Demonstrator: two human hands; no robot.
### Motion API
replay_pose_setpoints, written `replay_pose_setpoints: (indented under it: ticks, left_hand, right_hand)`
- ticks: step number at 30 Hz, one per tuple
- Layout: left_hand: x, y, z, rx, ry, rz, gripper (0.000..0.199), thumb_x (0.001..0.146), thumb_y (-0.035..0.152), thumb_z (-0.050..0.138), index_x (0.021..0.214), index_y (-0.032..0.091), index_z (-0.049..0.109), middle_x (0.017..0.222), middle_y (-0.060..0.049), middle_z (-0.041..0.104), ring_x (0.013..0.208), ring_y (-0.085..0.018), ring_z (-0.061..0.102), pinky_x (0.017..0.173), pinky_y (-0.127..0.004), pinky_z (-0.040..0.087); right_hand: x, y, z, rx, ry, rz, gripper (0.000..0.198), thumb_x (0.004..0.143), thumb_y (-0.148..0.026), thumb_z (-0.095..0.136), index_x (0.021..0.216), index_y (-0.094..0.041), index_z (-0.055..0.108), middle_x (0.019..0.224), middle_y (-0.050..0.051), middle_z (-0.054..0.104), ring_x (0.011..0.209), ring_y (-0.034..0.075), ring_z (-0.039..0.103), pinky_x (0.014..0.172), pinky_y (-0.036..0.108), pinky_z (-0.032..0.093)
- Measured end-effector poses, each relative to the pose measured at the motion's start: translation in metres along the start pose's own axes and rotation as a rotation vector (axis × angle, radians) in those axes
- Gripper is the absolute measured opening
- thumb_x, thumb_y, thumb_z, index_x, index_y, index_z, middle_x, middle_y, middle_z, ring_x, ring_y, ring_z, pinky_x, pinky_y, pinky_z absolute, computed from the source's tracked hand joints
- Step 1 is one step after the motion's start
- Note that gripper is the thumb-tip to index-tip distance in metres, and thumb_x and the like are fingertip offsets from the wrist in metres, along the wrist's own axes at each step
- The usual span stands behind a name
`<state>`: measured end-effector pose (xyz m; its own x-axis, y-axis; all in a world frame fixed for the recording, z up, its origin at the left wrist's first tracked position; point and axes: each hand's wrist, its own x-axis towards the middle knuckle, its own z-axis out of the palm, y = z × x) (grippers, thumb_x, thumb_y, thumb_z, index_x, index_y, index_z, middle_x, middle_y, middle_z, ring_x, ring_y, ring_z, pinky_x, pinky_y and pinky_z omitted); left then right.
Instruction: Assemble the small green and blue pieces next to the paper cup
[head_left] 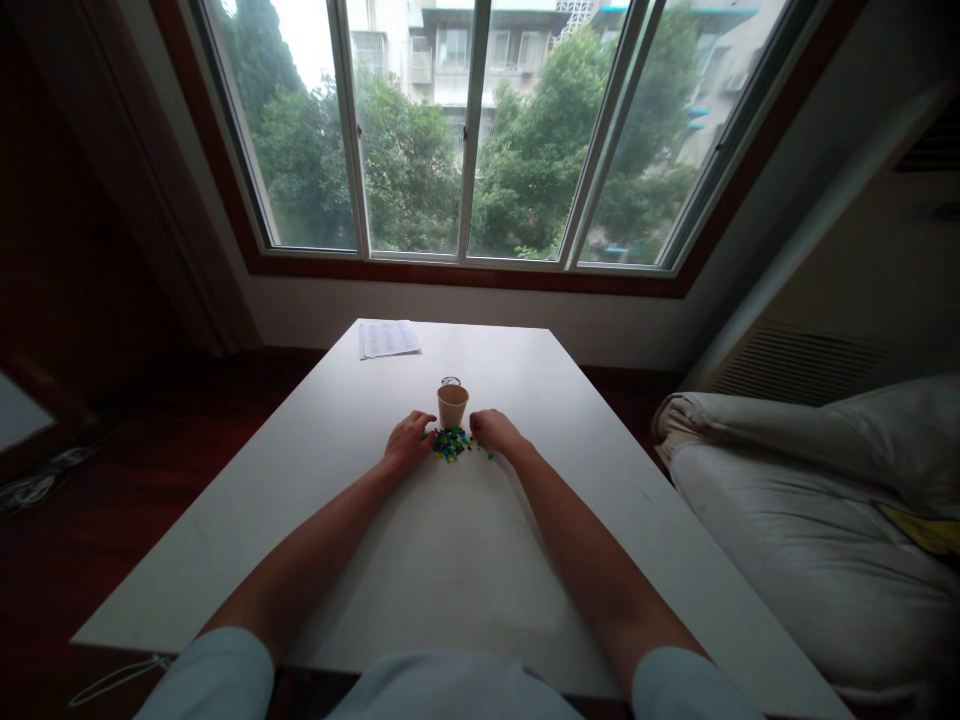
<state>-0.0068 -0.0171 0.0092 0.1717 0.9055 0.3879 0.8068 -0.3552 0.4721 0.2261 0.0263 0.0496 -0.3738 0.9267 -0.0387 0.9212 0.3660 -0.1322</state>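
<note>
A small brown paper cup (453,408) stands upright on the white table (465,560), its open mouth tilted into my view. In front of it lies a loose pile of tiny green, blue and yellow pieces (450,446), too small to name. My left hand (409,440) rests at the pile's left edge, fingers apart and curved toward it. On the right, my right hand (495,431) is closed beside the cup, its fingers curled together. Whatever those fingers hold, if anything, is hidden. A few stray pieces lie just below that hand.
Behind the cup lies a small round object (450,381), partly hidden. Printed sheets of paper (389,339) lie at the table's far left corner. A padded light-coloured sofa (795,520) stands to the right. A wide window (465,140) is beyond the table.
</note>
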Motion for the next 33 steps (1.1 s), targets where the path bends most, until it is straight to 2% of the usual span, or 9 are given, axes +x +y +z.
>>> replay_pose_setpoints:
  ticks: [7,11,14,20,23,29,33]
  left_hand:
    - [0.0,0.001,0.001,0.001,0.001,-0.009,0.035,0.089,0.024,0.06,0.123,0.028,0.068,0.124,-0.006,0.063,0.099,-0.019,0.065,0.089,-0.032,0.052]
    - [-0.001,0.002,0.001,0.004,0.0,-0.015,0.034,0.089,0.024,0.061,0.122,0.027,0.068,0.124,-0.006,0.063,0.099,-0.019,0.065,0.089,-0.032,0.052]
    - [-0.001,0.003,0.001,0.01,-0.005,-0.013,0.034,0.09,0.024,0.059,0.123,0.026,0.068,0.124,-0.006,0.064,0.099,-0.019,0.064,0.091,-0.032,0.051]
    - [0.0,0.002,0.0,0.016,-0.024,-0.019,0.034,0.091,0.025,0.058,0.124,0.027,0.067,0.126,-0.005,0.063,0.102,-0.019,0.063,0.093,-0.032,0.049]
    - [0.0,0.001,0.001,0.015,-0.029,-0.023,0.034,0.091,0.025,0.058,0.123,0.027,0.068,0.127,-0.006,0.063,0.102,-0.019,0.064,0.092,-0.031,0.05]
    - [0.0,0.0,0.002,0.014,-0.021,-0.005,0.034,0.09,0.024,0.058,0.123,0.026,0.068,0.126,-0.006,0.063,0.1,-0.019,0.064,0.092,-0.032,0.049]
    - [0.0,0.0,0.002,0.024,-0.02,-0.005,0.034,0.09,0.024,0.058,0.123,0.025,0.068,0.127,-0.006,0.063,0.102,-0.019,0.063,0.093,-0.032,0.049]
  right_hand:
    - [-0.003,-0.001,-0.002,0.002,0.002,0.01,0.016,0.088,-0.013,0.062,0.097,-0.02,0.073,0.102,0.01,0.072,0.093,0.021,0.065,0.073,0.024,0.041]
    - [-0.005,-0.007,-0.006,-0.002,0.094,0.017,0.018,0.093,-0.013,0.054,0.098,-0.018,0.071,0.104,0.01,0.07,0.094,0.02,0.063,0.077,0.025,0.041]
    - [-0.006,-0.014,-0.007,0.032,0.268,0.0,0.019,0.097,-0.015,0.049,0.099,-0.017,0.067,0.103,0.01,0.067,0.089,0.018,0.06,0.077,0.025,0.041]
    - [-0.007,-0.018,-0.006,0.215,0.763,-0.082,0.017,0.097,-0.014,0.047,0.094,-0.018,0.064,0.092,0.007,0.062,0.085,0.019,0.056,0.077,0.029,0.043]
    - [-0.008,-0.018,-0.008,0.278,0.887,-0.119,0.016,0.097,-0.014,0.047,0.093,-0.019,0.062,0.093,0.007,0.061,0.088,0.02,0.056,0.08,0.03,0.045]
    - [-0.01,-0.029,-0.008,0.357,0.916,-0.234,0.014,0.099,-0.019,0.049,0.093,-0.02,0.062,0.094,0.006,0.062,0.092,0.02,0.056,0.083,0.031,0.047]
    - [-0.011,-0.034,-0.009,0.372,0.891,-0.236,0.016,0.099,-0.017,0.048,0.092,-0.02,0.062,0.093,0.006,0.062,0.091,0.019,0.056,0.082,0.031,0.046]
